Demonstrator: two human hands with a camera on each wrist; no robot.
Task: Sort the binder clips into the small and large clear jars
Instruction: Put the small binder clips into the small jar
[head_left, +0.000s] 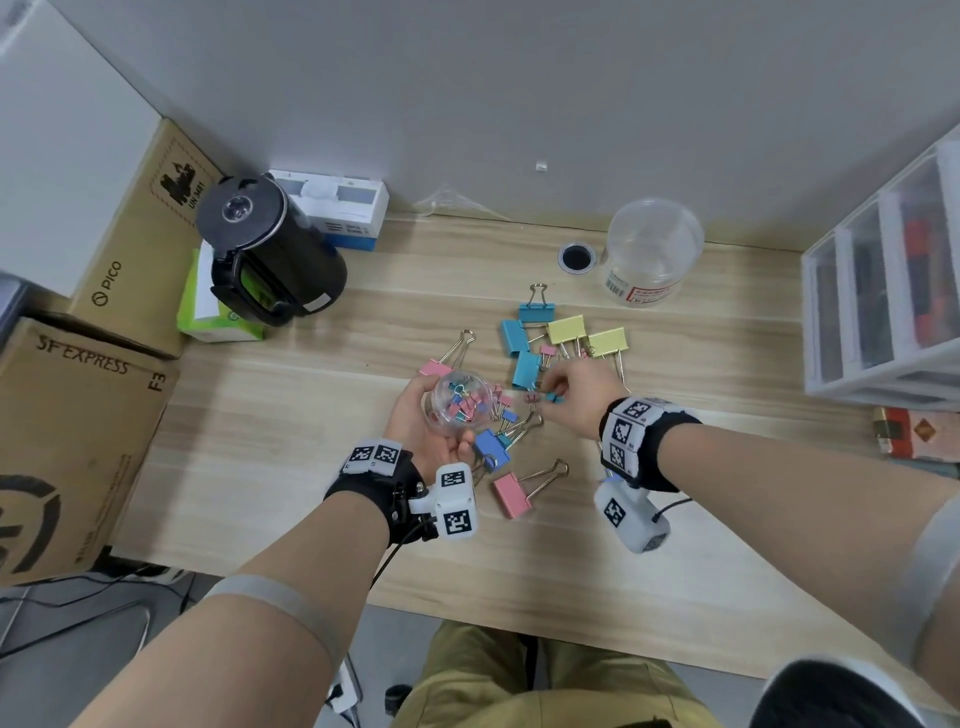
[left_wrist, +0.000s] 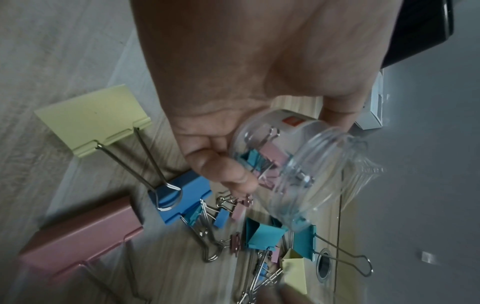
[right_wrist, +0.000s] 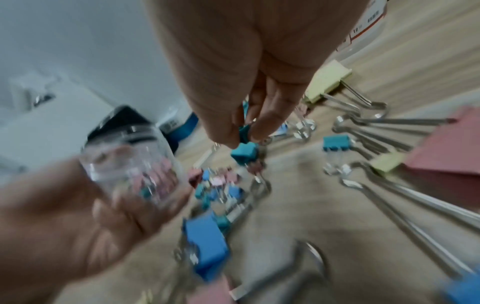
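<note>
My left hand (head_left: 423, 421) grips the small clear jar (head_left: 461, 402) above the desk, tilted, with several small pink and blue clips inside; the jar (left_wrist: 291, 164) shows its open mouth in the left wrist view. My right hand (head_left: 569, 392) pinches a small teal binder clip (head_left: 554, 398) just right of the jar; thumb and fingers hold this clip (right_wrist: 245, 152) by its handles. Loose small clips (head_left: 506, 410) lie between the hands. Large teal (head_left: 525, 370), yellow (head_left: 567, 328), blue (head_left: 491, 446) and pink clips (head_left: 511, 494) lie around. The large clear jar (head_left: 649, 254) stands at the back right.
A black kettle (head_left: 270, 254) and a green tissue pack (head_left: 208, 312) sit at the back left, beside cardboard boxes (head_left: 67, 441). A clear drawer unit (head_left: 883, 291) fills the right edge. A cable hole (head_left: 576, 257) lies in the desk (head_left: 291, 467) next to the large jar.
</note>
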